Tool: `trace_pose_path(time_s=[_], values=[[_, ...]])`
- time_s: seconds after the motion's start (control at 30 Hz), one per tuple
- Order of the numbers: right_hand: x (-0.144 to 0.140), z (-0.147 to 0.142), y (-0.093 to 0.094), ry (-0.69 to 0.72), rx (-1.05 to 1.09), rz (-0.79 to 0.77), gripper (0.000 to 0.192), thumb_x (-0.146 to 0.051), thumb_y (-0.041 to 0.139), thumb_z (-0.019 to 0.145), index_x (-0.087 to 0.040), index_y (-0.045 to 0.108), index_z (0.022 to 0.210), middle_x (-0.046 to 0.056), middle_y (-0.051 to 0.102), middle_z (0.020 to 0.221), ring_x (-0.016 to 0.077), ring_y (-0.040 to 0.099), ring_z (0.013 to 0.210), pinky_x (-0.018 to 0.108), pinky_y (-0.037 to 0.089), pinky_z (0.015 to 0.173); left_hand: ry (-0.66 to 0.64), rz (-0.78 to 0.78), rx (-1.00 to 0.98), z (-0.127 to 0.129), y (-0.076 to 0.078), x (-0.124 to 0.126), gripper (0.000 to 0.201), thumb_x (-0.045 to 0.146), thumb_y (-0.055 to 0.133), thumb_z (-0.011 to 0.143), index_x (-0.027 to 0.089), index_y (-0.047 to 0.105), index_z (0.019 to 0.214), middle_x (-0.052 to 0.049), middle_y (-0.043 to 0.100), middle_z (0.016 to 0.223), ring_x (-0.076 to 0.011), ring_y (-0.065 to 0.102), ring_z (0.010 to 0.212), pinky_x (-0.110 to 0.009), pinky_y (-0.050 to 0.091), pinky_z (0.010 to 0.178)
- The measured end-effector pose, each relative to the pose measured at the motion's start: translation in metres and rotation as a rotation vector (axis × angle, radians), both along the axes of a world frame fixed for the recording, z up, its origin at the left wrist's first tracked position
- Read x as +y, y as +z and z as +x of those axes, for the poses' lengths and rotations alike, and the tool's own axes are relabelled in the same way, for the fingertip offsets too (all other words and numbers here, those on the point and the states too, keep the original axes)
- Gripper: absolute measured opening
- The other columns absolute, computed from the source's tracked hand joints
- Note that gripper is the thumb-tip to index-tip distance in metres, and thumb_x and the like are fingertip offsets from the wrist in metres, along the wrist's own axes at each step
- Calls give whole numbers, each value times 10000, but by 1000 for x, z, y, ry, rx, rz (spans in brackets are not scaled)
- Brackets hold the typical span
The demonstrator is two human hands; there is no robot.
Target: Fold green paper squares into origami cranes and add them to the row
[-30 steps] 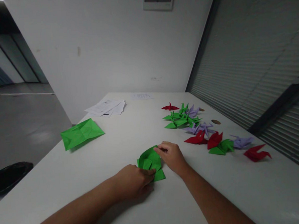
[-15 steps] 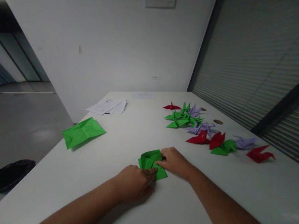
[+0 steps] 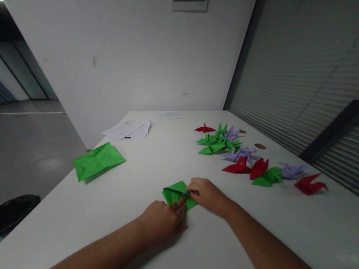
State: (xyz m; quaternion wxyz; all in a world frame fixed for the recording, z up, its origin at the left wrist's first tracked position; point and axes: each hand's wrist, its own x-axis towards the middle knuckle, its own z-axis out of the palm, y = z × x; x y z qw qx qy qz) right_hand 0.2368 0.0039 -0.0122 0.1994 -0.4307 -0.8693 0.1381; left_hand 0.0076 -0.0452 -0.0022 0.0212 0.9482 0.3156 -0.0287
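Both hands pressed a small folded green paper [image 3: 175, 192] flat on the white table [image 3: 79, 210]: the left hand [image 3: 162, 220] pinned its near edge with closed fingertips from seven o'clock, the right hand [image 3: 207, 194] pinched its right corner, probably to keep the crease from springing open. At ten o'clock lay one larger green sheet [image 3: 96, 160], at eleven some white papers [image 3: 128, 129]. Toward two o'clock sat a row of paper cranes [image 3: 230, 144]: about four red, several green and three or four lilac.
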Motion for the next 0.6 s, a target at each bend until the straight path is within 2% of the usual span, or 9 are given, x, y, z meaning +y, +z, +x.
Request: trace_pose_path(time_s=[0.13, 0.23, 0.3, 0.33, 0.5, 0.6], values=[[0, 4, -4, 28, 12, 1, 238, -26, 652, 864, -179, 813, 948, 43, 674, 863, 155, 632, 784, 235, 439, 702, 29, -5, -5, 3, -2, -1, 585, 465, 492, 999, 149, 479, 1491, -256, 564, 1465, -321, 774, 829, -467, 642, 655], [1, 4, -7, 59, -14, 5, 227, -61, 651, 901, -184, 808, 1009, 47, 671, 892, 161, 635, 815, 241, 447, 727, 79, -20, 3, 5, -3, -3, 556, 470, 498, 994, 128, 532, 1432, -217, 741, 1136, -331, 765, 747, -458, 630, 614], [0, 2, -7, 72, -38, 2, 205, -86, 646, 922, -187, 802, 1009, 46, 667, 903, 163, 633, 825, 244, 447, 737, 99, -26, 19, 7, -4, -4, 541, 473, 509, 987, 125, 556, 1399, -170, 762, 916, -341, 757, 695, -457, 622, 584], [0, 2, -7, 75, -51, -3, 194, -96, 644, 930, -187, 800, 1002, 46, 666, 909, 163, 632, 828, 246, 447, 741, 102, -24, 23, 8, -4, -4, 535, 472, 511, 986, 126, 560, 1391, -158, 757, 869, -342, 754, 680, -457, 620, 574], [-2, 1, -4, 61, -89, -35, 189, -124, 621, 959, -186, 795, 996, 49, 668, 922, 166, 629, 835, 249, 446, 748, 75, 10, 24, 9, -4, -5, 514, 456, 496, 993, 108, 569, 1366, -159, 749, 879, -336, 751, 664, -455, 621, 549], [-2, 1, -4, 65, -87, -42, 192, -130, 620, 961, -190, 798, 1004, 48, 667, 921, 166, 626, 839, 247, 445, 754, 45, 30, 24, 8, -3, -6, 524, 451, 488, 998, 94, 555, 1375, -187, 744, 975, -317, 756, 688, -433, 624, 555]])
